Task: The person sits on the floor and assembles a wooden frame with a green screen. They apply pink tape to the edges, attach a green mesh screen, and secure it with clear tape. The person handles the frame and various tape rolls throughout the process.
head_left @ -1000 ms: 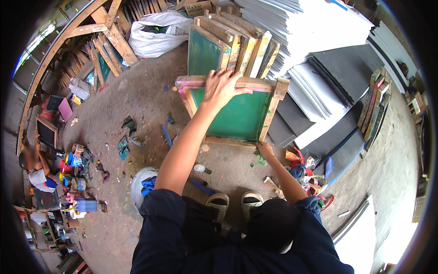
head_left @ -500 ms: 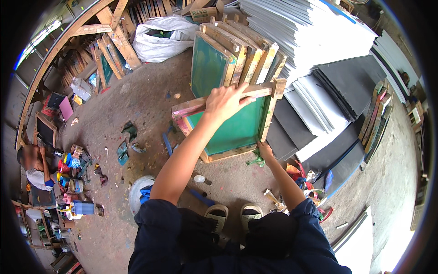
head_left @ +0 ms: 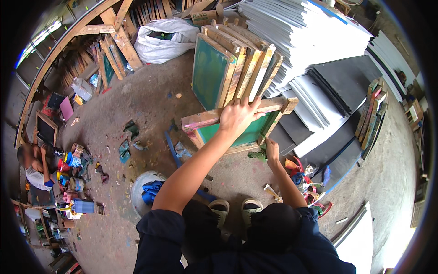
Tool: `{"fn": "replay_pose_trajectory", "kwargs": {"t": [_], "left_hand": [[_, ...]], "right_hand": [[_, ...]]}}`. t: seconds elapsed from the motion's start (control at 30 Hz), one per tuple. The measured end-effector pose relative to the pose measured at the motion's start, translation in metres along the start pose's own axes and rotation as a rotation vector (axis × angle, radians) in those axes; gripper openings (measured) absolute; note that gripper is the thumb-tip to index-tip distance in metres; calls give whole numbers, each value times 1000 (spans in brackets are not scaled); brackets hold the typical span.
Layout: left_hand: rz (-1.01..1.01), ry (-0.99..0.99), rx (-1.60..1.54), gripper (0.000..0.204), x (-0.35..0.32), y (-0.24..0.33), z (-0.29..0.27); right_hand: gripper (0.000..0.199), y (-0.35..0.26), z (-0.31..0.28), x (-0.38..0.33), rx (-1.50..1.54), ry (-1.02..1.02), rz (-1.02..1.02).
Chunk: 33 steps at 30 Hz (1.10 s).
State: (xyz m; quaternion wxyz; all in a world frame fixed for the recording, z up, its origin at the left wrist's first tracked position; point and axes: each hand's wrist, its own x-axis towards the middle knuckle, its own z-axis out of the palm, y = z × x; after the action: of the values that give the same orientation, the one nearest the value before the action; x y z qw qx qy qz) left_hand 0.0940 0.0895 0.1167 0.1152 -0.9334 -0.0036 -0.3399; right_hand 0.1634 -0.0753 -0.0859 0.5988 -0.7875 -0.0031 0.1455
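Observation:
My left hand [head_left: 238,115] is wrapped over the top bar of a wooden screen-printing frame [head_left: 200,119] with green mesh. The frame stands tilted in front of me, its lower edge partly hidden behind my forearm. My right hand [head_left: 272,150] is closed beside the frame's lower right corner. A crumpled green scrap [head_left: 259,154] lies by its fingertips; whether the fingers grip it or something else is unclear. Just beyond, several more wooden frames [head_left: 212,68] lean together in an upright row.
White sheets [head_left: 301,36] and black boards [head_left: 349,77] are stacked at the right. A bucket [head_left: 139,187] with blue cloth stands left of my feet. Scraps and a blue strip [head_left: 171,148] litter the floor. At far left a person [head_left: 36,169] sits near paint cans [head_left: 75,185].
The screen-printing frame has come nearer and slightly right, its top tipping toward me, with my left hand on it. My right hand has shifted slightly right, off the frame's corner.

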Motion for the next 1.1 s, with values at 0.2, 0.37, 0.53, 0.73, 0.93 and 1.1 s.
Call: {"fn": "replay_pose_trajectory", "kwargs": {"t": [0.2,0.37,0.53,0.73,0.93,1.1], "left_hand": [[-11,12,4,46,-4,1,-2],[-14,37,-3,46,-4,3,1],[-21,35,-9,44,-3,7,0],[-16,32,-9,43,-3,0,4],[-7,38,-31,45,2,-1,7],[-30,-7,-70,46,11,-11,10]], "right_hand": [[37,-60,-23,-28,-2,95,-203],[36,-126,-53,-57,16,163,-380],[35,-164,-74,-78,207,213,-523],[32,-201,-96,-99,310,302,-645],[33,-210,-104,-118,197,366,-741],[19,-197,-107,-113,-399,422,-1224]]}}
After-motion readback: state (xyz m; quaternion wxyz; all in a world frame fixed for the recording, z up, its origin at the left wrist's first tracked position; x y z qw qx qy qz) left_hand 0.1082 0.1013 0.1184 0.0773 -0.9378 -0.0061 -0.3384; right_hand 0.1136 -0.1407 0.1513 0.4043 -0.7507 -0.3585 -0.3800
